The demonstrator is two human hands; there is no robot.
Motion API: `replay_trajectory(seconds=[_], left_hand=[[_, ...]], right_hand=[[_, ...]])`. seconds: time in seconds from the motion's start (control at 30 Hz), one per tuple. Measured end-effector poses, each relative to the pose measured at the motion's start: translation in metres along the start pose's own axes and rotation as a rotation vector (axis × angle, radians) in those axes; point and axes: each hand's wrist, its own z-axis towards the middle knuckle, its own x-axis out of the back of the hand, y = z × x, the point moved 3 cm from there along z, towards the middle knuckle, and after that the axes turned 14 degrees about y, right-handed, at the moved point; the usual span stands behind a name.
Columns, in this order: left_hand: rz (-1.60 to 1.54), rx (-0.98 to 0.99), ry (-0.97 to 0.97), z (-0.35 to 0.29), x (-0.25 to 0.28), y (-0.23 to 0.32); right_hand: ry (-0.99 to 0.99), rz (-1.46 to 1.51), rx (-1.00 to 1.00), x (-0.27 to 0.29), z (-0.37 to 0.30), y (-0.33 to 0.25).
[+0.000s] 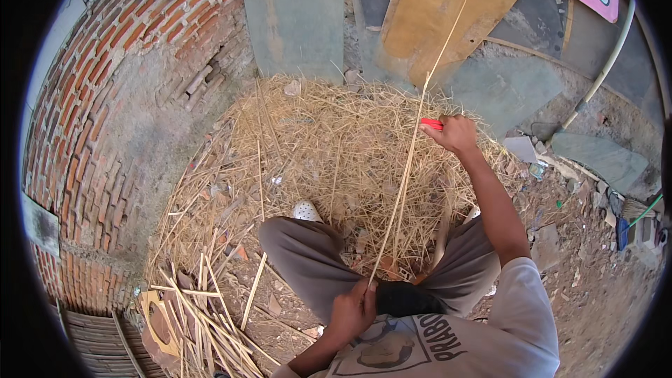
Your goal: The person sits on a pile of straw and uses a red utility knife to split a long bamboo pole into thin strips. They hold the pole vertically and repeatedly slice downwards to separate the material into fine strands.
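Observation:
A long, thin, pale strip [397,210], which looks like split bamboo, runs from my lap up and away to the far right. Its near end sits in my left hand [353,311], closed at my waist beside a black cloth [406,299]. Farther out, my right hand [455,134] is closed round a red-handled tool [432,124]. The tool's tip meets the strip; any blade is too small or hidden to make out. Beyond that hand, a thinner length of the strip points toward the brown board.
Dry shavings [315,140] cover the ground before my legs. At lower left lies a bundle of pale sticks [217,332] near a yellow frame-like piece [155,322]. A brick wall [91,119] rises at left. Boards, including a brown one [448,7], lean at the back.

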Motion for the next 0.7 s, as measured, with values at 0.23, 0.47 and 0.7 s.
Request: replay_trajectory(seconds=[0.23,0.47,0.7], left_hand=[[0.066,0.046,-0.105,-0.033,0.035,-0.004],[0.130,-0.037,-0.123,-0.047,0.041,-0.017],[0.091,0.052,-0.113,-0.041,0.042,-0.017]], right_hand=[[0.015,-0.079,-0.116,-0.005,0.007,0.032],[-0.012,-0.073,-0.126,-0.010,0.006,0.039],[-0.814,1.094,-0.935,-0.022,-0.015,0.015]])
